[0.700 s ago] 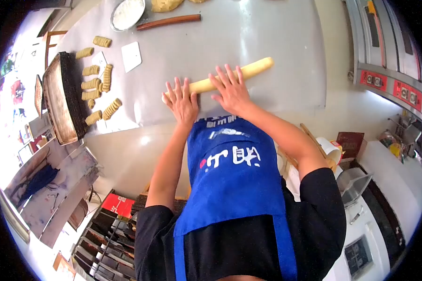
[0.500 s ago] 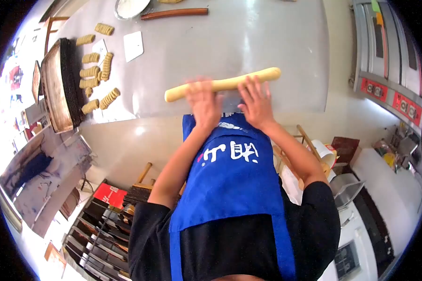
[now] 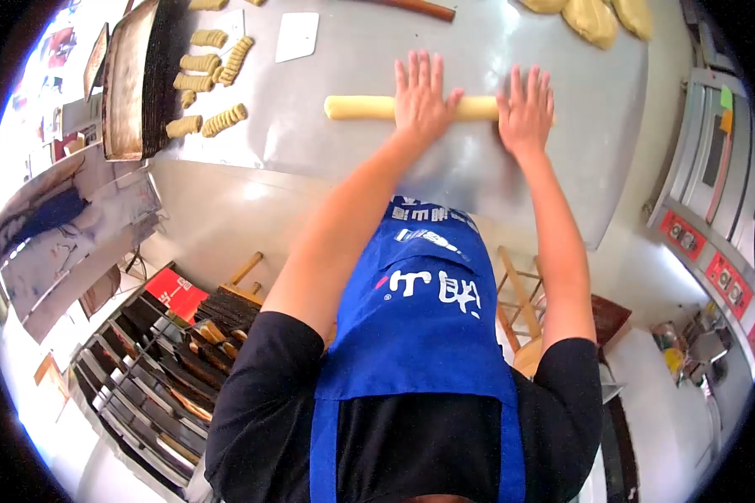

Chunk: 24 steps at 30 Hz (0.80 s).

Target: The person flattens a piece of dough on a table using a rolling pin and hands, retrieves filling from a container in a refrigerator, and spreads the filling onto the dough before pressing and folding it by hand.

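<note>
A thick yellow dough roll [image 3: 360, 107] lies crosswise on the grey metal tabletop [image 3: 344, 155]. My left hand [image 3: 424, 99] rests palm down over its middle, with the fingers stretched forward past it. Near the roll's right end, my right hand [image 3: 526, 111] presses flat on top, fingers slightly spread. Both hands are open, and they partly cover the dough. The roll's left end sticks out well beyond my left hand.
Ridged dough pieces [image 3: 224, 121] sit at the table's left, beside stacked dark baking trays [image 3: 134, 80]. A white scraper [image 3: 298, 37] and a wooden stick [image 3: 415, 7] lie farther back. Several dough lumps [image 3: 591, 21] are at the far right. An oven [image 3: 713, 193] stands to the right.
My hands have pushed forward, away from my body, and the dough roll has rolled with them. My arms are straighter. The camera view has shifted, bringing the dough lumps at the far right into sight.
</note>
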### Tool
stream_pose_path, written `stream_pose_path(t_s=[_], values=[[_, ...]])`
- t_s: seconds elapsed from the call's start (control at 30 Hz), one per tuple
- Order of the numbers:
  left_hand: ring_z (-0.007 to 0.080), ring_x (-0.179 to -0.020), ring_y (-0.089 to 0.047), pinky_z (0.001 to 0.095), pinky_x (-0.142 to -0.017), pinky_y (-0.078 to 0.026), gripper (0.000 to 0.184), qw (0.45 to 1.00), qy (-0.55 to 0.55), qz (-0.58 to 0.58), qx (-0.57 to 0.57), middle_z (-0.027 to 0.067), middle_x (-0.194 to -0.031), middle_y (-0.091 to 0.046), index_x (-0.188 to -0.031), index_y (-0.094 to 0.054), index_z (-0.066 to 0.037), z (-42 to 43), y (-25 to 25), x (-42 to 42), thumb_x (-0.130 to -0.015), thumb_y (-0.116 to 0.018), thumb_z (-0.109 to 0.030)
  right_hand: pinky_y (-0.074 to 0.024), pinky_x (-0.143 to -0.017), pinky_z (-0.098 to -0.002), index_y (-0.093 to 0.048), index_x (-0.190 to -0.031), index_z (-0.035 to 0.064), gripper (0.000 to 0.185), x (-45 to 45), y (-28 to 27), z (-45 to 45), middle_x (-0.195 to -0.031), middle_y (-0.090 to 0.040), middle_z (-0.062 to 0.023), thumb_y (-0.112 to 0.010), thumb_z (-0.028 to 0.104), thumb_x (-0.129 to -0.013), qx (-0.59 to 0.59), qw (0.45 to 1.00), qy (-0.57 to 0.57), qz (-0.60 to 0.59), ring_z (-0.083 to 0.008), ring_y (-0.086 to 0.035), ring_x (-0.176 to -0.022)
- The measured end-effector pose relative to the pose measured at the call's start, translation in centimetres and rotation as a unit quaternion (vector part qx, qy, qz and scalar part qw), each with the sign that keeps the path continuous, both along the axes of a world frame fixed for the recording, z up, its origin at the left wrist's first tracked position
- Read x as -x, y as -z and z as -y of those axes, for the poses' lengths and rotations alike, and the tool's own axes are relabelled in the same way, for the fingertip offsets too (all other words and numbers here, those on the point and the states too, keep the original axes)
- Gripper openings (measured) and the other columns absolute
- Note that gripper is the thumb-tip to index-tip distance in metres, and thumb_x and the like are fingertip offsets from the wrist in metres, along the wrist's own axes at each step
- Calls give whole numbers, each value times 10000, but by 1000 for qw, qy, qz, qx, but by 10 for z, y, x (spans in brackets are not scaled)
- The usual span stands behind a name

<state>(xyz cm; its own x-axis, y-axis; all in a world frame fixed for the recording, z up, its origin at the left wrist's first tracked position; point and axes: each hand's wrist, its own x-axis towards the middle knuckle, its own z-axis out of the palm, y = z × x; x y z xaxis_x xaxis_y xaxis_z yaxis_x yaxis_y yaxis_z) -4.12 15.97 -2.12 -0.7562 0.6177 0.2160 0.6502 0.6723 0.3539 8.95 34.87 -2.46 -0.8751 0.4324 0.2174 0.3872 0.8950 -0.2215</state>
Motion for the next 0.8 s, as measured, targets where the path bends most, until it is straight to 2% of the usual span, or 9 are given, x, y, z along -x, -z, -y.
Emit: stream_pose_path(t_s=[0.07, 0.23, 0.3, 0.33, 0.43, 0.5, 0.6, 0.7, 0.8], values=[[455, -1634, -261, 622, -1339, -116, 778, 997, 40, 19, 64, 273, -1690, -420, -1665, -393, -39, 22, -10, -37, -1069, -544, -517, -165, -1317, -618, -426, -1689, 159, 663, -42, -8, 21, -1770, -322, -205, -459, 501, -1123, 17, 999, -48, -12, -457, -237, -1645], [444, -1661, -196, 632, -1337, -91, 775, 979, 122, 162, 12, 261, -1742, -321, -1662, -411, -70, 103, -28, -91, -1031, -647, -454, -116, -1317, -635, -409, -1695, 113, 705, -133, -33, 71, -1788, -289, -190, -491, 492, -1105, 67, 993, -90, 27, -472, -195, -1656], [459, -1665, -162, 660, -1333, -70, 842, 990, 28, 108, 89, 254, -1781, -229, -1699, -346, -91, 143, -42, -88, -1013, -690, -438, -107, -1313, -655, -408, -1701, 148, 714, -145, -42, 94, -1798, -272, -174, -505, 512, -1095, 100, 992, -71, 3, -481, -177, -1659], [463, -1668, -143, 694, -1321, -60, 829, 995, 1, 63, 75, 233, -1781, -246, -1698, -362, -116, 160, -36, -80, -1009, -690, -441, -107, -1313, -655, -408, -1701, 148, 714, -141, -43, 104, -1798, -272, -174, -505, 512, -1095, 98, 993, -66, 4, -481, -177, -1659], [476, -1661, -158, 715, -1311, -55, 796, 992, 6, 38, 122, 210, -1774, -285, -1692, -391, -139, 176, -32, -44, -1022, -648, -484, -109, -1309, -684, -408, -1705, 191, 718, -117, -41, 137, -1800, -264, -165, -521, 535, -1085, 123, 981, -136, 70, -497, -164, -1655], [489, -1653, -166, 728, -1303, -61, 772, 988, 54, -7, 142, 196, -1761, -327, -1684, -416, -151, 165, -26, -13, -1039, -585, -541, -113, -1310, -698, -379, -1717, 222, 736, -81, -30, 142, -1802, -254, -161, -543, 541, -1075, 86, 976, -173, 102, -511, -165, -1649], [488, -1650, -169, 730, -1301, -51, 774, 990, 2, 6, 141, 235, -1743, -344, -1678, -417, -112, 121, -23, 43, -1065, -526, -573, -113, -1316, -692, -350, -1725, 211, 760, -14, -16, 109, -1802, -248, -160, -561, 536, -1071, 3, 989, -148, 27, -525, -169, -1641], [505, -1645, -163, 728, -1300, -42, 769, 994, -36, -66, 74, 276, -1722, -356, -1667, -414, -65, 86, -3, 102, -1087, -506, -561, -122, -1318, -679, -334, -1725, 175, 773, 46, -12, 77, -1787, -263, -201, -538, 550, -1081, 35, 996, -81, 3, -529, -184, -1635], [526, -1630, -192, 706, -1309, -74, 753, 996, -56, -66, 26, 307, -1706, -365, -1662, -404, -32, 77, 2, 116, -1119, -449, -551, -126, -1314, -680, -355, -1712, 136, 777, 65, -10, 61, -1767, -282, -248, -535, 552, -1080, 14, 1000, 2, -28, -529, -198, -1631]])
